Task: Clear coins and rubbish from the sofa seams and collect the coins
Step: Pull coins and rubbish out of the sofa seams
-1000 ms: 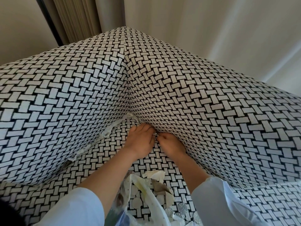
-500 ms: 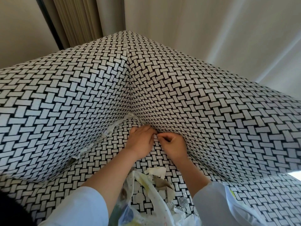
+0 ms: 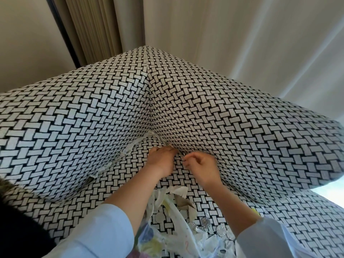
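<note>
The sofa (image 3: 242,131) has a black-and-white woven cover, and I look into its back corner. My left hand (image 3: 162,159) lies flat on the seat with its fingertips pushed into the right-hand seam (image 3: 178,150). My right hand (image 3: 202,165) hovers just off that seam with its fingers curled toward the thumb. It is blurred, so anything pinched in it is hidden. Torn white paper scraps (image 3: 130,148) stick out along the left-hand seam. Several silver coins (image 3: 205,222) lie on the seat near my right forearm.
A thin plastic bag (image 3: 173,220) with torn paper and wrappers lies on the seat between my forearms. Curtains (image 3: 104,28) hang behind the sofa's corner. A dark object (image 3: 16,220) sits at the lower left edge.
My right hand has drawn back out of the seam toward me, with its fingers now curled. My left hand stays with its fingers in the seam. The view has tilted slightly.
</note>
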